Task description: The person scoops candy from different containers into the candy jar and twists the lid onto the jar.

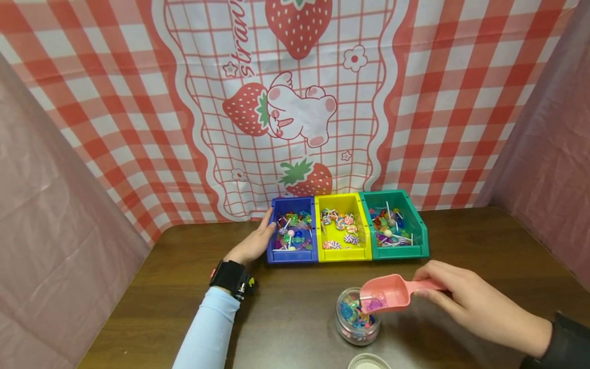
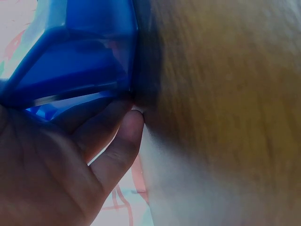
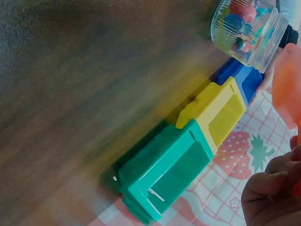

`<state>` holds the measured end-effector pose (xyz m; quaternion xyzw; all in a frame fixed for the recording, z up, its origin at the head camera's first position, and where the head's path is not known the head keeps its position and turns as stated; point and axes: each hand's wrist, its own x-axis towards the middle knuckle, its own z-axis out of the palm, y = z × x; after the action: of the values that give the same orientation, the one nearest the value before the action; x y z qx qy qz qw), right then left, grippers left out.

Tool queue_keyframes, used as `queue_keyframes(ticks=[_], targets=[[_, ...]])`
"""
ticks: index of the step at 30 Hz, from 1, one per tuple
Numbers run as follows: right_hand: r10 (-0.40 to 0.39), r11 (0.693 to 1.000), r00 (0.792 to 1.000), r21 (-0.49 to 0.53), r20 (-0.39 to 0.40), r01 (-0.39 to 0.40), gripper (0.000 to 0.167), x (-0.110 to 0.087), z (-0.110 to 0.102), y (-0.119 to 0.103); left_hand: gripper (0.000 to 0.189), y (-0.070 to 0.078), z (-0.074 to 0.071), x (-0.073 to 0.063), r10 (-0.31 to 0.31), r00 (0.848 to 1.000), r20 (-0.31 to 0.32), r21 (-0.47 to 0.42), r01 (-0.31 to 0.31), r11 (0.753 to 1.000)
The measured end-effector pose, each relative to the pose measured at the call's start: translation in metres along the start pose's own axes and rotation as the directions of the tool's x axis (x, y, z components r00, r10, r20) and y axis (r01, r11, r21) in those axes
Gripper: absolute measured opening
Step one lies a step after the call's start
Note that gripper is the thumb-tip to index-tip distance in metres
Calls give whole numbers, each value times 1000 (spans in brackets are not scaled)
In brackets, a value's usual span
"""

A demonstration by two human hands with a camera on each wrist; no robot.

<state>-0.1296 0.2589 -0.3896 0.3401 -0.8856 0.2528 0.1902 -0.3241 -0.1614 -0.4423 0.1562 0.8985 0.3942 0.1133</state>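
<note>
My right hand (image 1: 475, 302) grips the handle of a pink plastic scoop (image 1: 394, 290), tilted over the mouth of a clear glass jar (image 1: 358, 337). A purple translucent piece and a white stick lie in the scoop. Colourful candy-like pieces fill much of the jar. My left hand (image 1: 251, 246) rests against the left side of a blue bin (image 1: 293, 256), fingers extended along its wall; the left wrist view shows the fingertips at the bin's edge. The blue bin holds mixed beads and small lollipops.
A yellow bin (image 1: 346, 255) with swirl lollipops and a green bin (image 1: 401, 252) with mixed pieces stand beside the blue one. A round lid (image 1: 369, 363) lies at the near edge of view. A strawberry-print cloth (image 1: 299, 118) hangs behind the wooden table (image 1: 175, 292).
</note>
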Motion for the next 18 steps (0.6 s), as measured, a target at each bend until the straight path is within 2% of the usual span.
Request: queue_keyframes(ticks=[8,14,18], targets=[[-27,999,999,-26,27,27,41,5,-4,-5,61,1,0,0,12,1000,0,-11,-12,1000],[-35,999,998,9,45,35,32,14,-8,-10,61,3,-1,-2,-10,1000,-2,-10,10,1000],[-37,999,996,13,81,36,27,17,-10,-13,61,3,-1,-2,1,1000,4,-7,-1,1000]])
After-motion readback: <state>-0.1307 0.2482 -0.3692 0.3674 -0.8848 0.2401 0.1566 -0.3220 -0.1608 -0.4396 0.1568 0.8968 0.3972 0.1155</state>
